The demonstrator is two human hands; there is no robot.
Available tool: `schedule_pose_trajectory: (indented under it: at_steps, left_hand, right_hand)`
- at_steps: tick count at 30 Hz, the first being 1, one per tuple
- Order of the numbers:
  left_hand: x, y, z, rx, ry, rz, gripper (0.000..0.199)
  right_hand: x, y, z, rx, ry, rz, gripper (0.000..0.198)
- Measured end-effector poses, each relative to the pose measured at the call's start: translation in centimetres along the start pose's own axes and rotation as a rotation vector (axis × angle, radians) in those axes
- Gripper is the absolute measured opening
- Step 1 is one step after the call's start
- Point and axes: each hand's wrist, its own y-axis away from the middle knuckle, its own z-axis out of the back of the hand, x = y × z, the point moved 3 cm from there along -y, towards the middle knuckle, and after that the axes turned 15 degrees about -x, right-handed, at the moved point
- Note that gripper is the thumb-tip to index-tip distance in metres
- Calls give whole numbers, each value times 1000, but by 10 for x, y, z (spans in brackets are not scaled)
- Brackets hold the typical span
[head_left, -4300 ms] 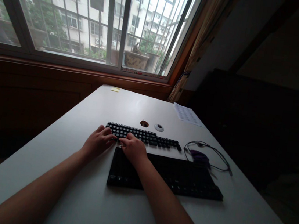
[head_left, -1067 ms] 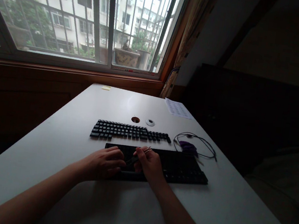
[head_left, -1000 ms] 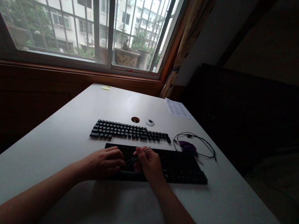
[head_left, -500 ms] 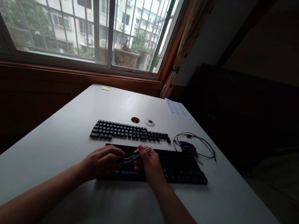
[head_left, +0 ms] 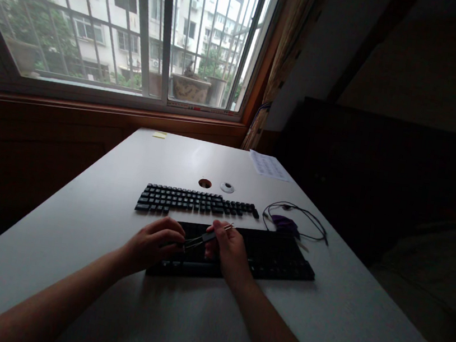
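Keyboard [head_left: 273,253] well inside table [head_left: 359,325] edges, wide margin at left. Right hand [head_left: 230,252] clamped on keycap puller [head_left: 209,237] over keyboard; left hand [head_left: 153,243], hold unclear, at its wires [head_left: 196,243], more exposed than a second ago.

Probable keycap puller [head_left: 209,237] over keyboard [head_left: 278,255]

Your white table [head_left: 91,208] carries a black keyboard [head_left: 269,253] near you, black keycaps [head_left: 181,199] just beyond, a looped cable [head_left: 286,206] right, printed paper [head_left: 269,165] far right, a yellow note [head_left: 159,135] far left.
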Motion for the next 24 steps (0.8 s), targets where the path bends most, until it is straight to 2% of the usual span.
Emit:
schedule_pose_trajectory:
  at_steps: [4,9,14,18,21,24]
  left_hand:
    - [1,-1,1,15,42,48,12]
    - [12,2,5,27,12,99,18]
    - [20,1,10,-7,-33,134,21]
    - [23,2,12,-30,-59,203,25]
    - [26,6,10,-14,-32,259,29]
    - [29,11,7,-6,34,293,37]
  right_hand:
    - [1,-1,2,-39,43,26,46]
    - [6,0,6,-67,151,148,43]
    - [10,1,11,-109,303,343,37]
    - [20,4,10,-148,351,572,32]
    - [26,9,7,-105,361,694,29]
    - [26,13,3,-5,385,751,23]
